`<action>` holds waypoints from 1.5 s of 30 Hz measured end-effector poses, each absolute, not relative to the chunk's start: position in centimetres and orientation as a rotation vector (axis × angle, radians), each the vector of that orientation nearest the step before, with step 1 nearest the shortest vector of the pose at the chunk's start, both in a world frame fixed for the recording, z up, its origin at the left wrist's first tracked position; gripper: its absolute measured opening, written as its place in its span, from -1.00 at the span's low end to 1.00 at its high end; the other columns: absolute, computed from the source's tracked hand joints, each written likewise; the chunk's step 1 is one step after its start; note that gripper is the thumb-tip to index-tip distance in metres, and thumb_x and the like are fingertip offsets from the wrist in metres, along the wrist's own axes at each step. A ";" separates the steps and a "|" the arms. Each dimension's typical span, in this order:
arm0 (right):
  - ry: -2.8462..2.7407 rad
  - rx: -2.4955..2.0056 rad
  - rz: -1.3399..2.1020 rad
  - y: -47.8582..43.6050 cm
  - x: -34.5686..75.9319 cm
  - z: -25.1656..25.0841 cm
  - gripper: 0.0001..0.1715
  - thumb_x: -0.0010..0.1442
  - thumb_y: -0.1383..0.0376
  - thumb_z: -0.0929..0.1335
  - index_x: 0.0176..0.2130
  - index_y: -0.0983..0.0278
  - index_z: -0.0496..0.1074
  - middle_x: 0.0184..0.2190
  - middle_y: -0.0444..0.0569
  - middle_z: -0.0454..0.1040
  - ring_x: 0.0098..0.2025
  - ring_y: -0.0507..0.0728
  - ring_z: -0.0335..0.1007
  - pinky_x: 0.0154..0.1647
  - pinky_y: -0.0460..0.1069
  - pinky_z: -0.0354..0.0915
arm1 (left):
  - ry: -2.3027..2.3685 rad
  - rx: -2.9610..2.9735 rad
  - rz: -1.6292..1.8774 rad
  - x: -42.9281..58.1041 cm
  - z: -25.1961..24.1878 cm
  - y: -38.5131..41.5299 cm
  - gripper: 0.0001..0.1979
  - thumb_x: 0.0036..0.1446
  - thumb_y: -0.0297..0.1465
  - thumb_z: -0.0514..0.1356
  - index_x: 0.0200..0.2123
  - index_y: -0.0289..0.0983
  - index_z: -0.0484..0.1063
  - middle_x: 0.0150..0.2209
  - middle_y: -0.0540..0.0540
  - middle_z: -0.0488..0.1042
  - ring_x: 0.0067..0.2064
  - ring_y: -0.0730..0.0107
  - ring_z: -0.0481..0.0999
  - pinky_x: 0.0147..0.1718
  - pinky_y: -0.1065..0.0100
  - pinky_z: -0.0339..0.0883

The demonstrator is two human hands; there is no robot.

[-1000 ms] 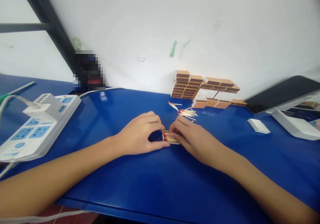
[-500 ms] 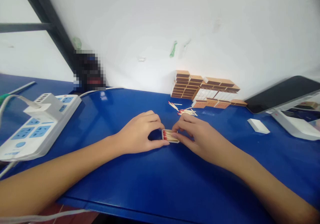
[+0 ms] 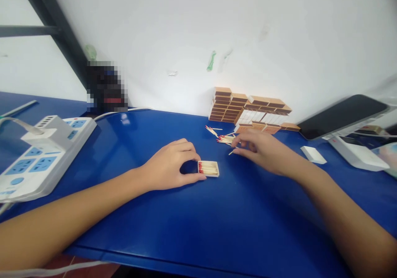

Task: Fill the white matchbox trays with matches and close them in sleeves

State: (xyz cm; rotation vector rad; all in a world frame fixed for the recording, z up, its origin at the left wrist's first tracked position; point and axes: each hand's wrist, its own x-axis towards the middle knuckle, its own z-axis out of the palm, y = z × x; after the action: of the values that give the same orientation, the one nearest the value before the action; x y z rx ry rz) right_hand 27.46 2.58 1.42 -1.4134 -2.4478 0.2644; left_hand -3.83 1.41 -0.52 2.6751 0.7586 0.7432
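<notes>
A small white matchbox tray (image 3: 217, 169) lies on the blue table, with several red-tipped matches (image 3: 208, 169) inside, heads toward the left. My left hand (image 3: 173, 166) grips the tray's left end, thumb on the near side and fingers on the far side. Beyond and to the right, my right hand (image 3: 262, 152) is at the near edge of a loose pile of matches (image 3: 223, 139). Its thumb and index finger are pinched together on a single match (image 3: 231, 152), whose pale end sticks out to the left. Part of the pile is hidden behind this hand.
Stacked matchboxes (image 3: 223, 106) stand against the wall. To the right are a white block-like piece (image 3: 313, 154) and a phone (image 3: 344, 115) on a white stand (image 3: 356, 154). A power strip (image 3: 46, 158) with cables occupies the left of the blue table (image 3: 173, 232).
My right hand has moved from the tray, away and to the right, to the loose matches. My left hand still holds the tray. The whole view has shifted slightly.
</notes>
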 end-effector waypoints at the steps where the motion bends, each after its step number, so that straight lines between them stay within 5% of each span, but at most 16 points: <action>1: -2.463 -1.426 0.315 2.6 27.5 1.2 -0.84 0.37 0.18 0.36 -0.23 0.18 0.50 -0.29 -0.05 0.48 -0.31 0.14 0.36 -0.31 0.02 0.22 | 0.767 2.671 0.731 -3.8 -0.6 1.4 -0.66 0.24 -0.11 0.35 -0.12 -0.27 0.61 -0.19 -0.12 0.56 -0.13 0.22 0.49 -0.10 0.18 0.41; 12: -2.272 -1.383 0.203 1.2 25.0 0.9 -0.80 0.43 0.18 0.29 -0.21 0.21 0.41 -0.23 0.03 0.48 -0.20 0.20 0.39 -0.19 0.07 0.32 | 0.775 2.684 0.770 -3.9 -0.4 1.6 -0.66 0.25 -0.11 0.35 -0.11 -0.26 0.61 -0.19 -0.13 0.56 -0.13 0.22 0.49 -0.10 0.18 0.41; 19: -2.219 -1.270 0.268 0.0 23.1 0.8 -0.69 0.44 0.22 0.28 0.05 0.18 0.55 -0.19 0.03 0.61 -0.23 0.19 0.44 -0.17 0.11 0.37 | 0.788 2.679 0.750 -3.9 -0.4 1.5 -0.66 0.24 -0.12 0.36 -0.11 -0.26 0.61 -0.19 -0.12 0.56 -0.12 0.22 0.48 -0.09 0.18 0.40; 28: -1.758 -1.268 0.893 -1.1 20.8 1.4 -0.66 0.27 0.00 0.46 -0.28 0.22 0.60 -0.28 -0.01 0.67 -0.28 0.15 0.54 -0.23 0.04 0.41 | 0.811 2.650 0.825 -3.8 -0.5 1.6 -0.67 0.22 -0.11 0.37 -0.15 -0.26 0.60 -0.20 -0.10 0.57 -0.16 0.26 0.49 -0.11 0.19 0.40; 45: -1.805 -1.407 0.449 -0.1 22.0 0.2 -0.78 0.31 0.13 0.41 -0.15 0.19 0.57 -0.21 0.02 0.61 -0.32 0.14 0.43 -0.25 0.07 0.39 | 0.831 2.642 0.939 -3.7 0.0 1.4 -0.68 0.23 -0.14 0.37 -0.14 -0.27 0.59 -0.20 -0.11 0.58 -0.17 0.27 0.50 -0.10 0.19 0.41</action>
State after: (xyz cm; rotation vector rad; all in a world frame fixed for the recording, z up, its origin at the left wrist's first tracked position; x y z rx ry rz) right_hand 22.00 -0.08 0.20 -1.4071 -1.8052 0.4485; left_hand -3.70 1.40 -0.05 2.6421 0.8312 0.9388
